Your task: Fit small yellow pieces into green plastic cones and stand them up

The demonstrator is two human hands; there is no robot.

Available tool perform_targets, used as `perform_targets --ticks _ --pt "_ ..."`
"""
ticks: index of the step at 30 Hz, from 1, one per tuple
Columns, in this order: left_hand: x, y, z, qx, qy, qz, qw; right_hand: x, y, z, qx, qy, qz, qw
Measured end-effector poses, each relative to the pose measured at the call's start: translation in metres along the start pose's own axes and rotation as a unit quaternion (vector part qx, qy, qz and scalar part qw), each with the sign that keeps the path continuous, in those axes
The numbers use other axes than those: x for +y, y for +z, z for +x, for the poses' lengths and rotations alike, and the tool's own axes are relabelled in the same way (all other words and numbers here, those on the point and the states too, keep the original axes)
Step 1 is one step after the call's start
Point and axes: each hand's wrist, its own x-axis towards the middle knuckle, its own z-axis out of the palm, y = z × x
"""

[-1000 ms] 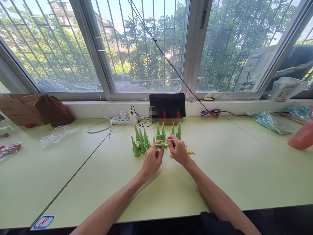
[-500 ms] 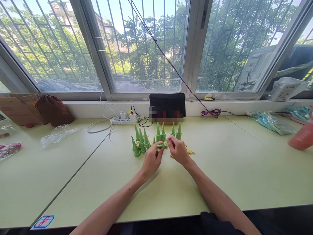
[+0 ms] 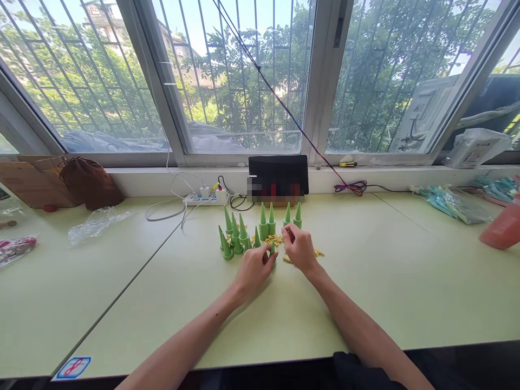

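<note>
My left hand (image 3: 254, 271) has its fingers around a small green cone-shaped cap (image 3: 273, 249), which stands upright at the table surface with its lower part partly hidden by the thumb. My right hand (image 3: 299, 250) is just to the right, apart from that cap, its fingertips pinched together; whatever they hold is too small to make out. Several more green cones (image 3: 227, 251) stand left of my left hand. Behind my hands are taller green cones on ribbed bases (image 3: 263, 228). Small yellow pieces (image 3: 273, 239) lie scattered between them and by my right wrist.
A dark tablet (image 3: 278, 176) leans at the back by the window sill. A power strip (image 3: 207, 199) with white cables lies to its left. Clear plastic wrap (image 3: 95, 223) and a brown bag (image 3: 92, 183) are farther left; a red container (image 3: 501, 230) stands at the right edge.
The cone in my left hand has gone from lying sideways between both hands to upright, lower and nearer me. My right hand has come away from it, fingers still pinched.
</note>
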Motion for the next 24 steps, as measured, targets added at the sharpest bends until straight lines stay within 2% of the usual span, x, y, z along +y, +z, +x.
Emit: perform_targets --ticks 3,11,17,24 --pt "-0.0002 -0.0006 0.0000 -0.004 -0.008 0.001 1.000 0.0005 0.0000 0.0000 -0.002 0.003 0.002 1.000" --pt "-0.0071 -0.0013 0.0011 0.027 -0.026 0.030 0.999 -0.0010 -0.0001 -0.0008 -0.007 0.006 0.000 1.000" --pt "-0.0044 -0.0041 0.0018 0.043 -0.044 0.056 0.997 -0.0007 -0.0004 -0.0005 -0.005 0.003 -0.002 1.000" --pt "0.0005 -0.0033 0.0007 0.094 -0.008 0.000 0.996 -0.0002 0.0000 0.0000 -0.010 -0.001 -0.008 1.000"
